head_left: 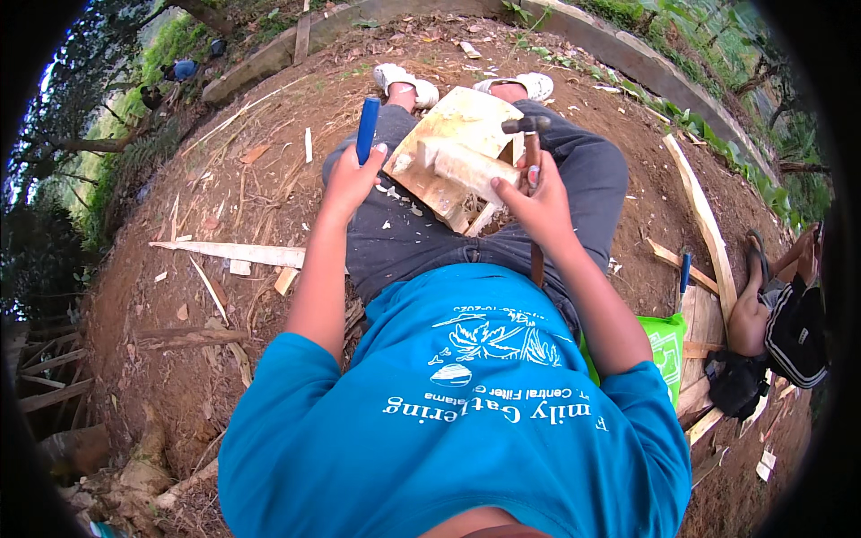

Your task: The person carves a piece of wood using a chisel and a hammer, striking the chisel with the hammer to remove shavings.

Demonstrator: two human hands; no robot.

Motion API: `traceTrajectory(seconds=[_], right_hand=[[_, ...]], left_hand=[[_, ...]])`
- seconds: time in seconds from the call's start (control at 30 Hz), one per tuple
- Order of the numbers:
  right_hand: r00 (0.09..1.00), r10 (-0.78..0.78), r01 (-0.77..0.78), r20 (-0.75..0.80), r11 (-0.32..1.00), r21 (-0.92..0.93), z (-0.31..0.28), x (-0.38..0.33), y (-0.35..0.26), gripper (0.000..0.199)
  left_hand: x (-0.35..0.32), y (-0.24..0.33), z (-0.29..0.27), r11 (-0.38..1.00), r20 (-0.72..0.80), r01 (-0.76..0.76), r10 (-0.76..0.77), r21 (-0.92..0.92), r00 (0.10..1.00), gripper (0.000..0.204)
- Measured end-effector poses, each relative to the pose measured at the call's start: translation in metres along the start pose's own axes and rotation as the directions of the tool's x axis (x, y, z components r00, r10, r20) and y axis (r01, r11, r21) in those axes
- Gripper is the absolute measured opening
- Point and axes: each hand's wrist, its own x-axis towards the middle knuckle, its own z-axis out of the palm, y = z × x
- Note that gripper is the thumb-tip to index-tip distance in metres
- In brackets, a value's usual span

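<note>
My left hand (352,186) is closed around the lower end of a blue handle (367,132), shaped like a chisel's; its working end is hidden. My right hand (538,199) grips a hammer (526,125) by its brown handle, dark head upward. The right thumb lies against the end of a pale wooden piece (471,169). That piece lies across a larger wooden block (473,117) with a squared, box-like near part, resting between my legs. My left hand is just beside the block's left edge.
Wood chips and strips (229,253) litter the brown soil at left. A long plank (702,220), a second blue-handled tool (685,272) and a green bag (662,345) lie at right. Another person's leg (747,323) and a black bag (737,381) are at far right.
</note>
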Motion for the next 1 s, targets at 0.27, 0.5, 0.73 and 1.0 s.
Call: traceTrajectory(seconds=[0.27, 0.5, 0.73, 1.0], right_hand=[[0.967, -0.183, 0.231, 0.177, 0.921, -0.314, 0.032, 0.004, -0.009, 0.060], [0.949, 0.005, 0.093, 0.317, 0.951, -0.294, 0.032, 0.009, -0.014, 0.068], [0.908, -0.129, 0.231, 0.400, 0.948, -0.218, 0.041, 0.019, -0.013, 0.087], [0.931, 0.054, 0.070, 0.362, 0.945, -0.320, 0.033, 0.018, 0.002, 0.068]], left_hand=[[-0.007, 0.035, 0.016, 0.993, -0.014, -0.095, 0.094, -0.072, 0.995, 0.041], [0.000, 0.015, 0.027, 0.985, 0.030, -0.061, 0.057, 0.162, 0.998, 0.046], [0.032, -0.002, 0.022, 0.899, 0.073, -0.044, 0.013, 0.435, 0.997, 0.054], [0.026, 0.000, 0.042, 0.830, 0.040, -0.050, 0.033, 0.555, 0.999, 0.049]])
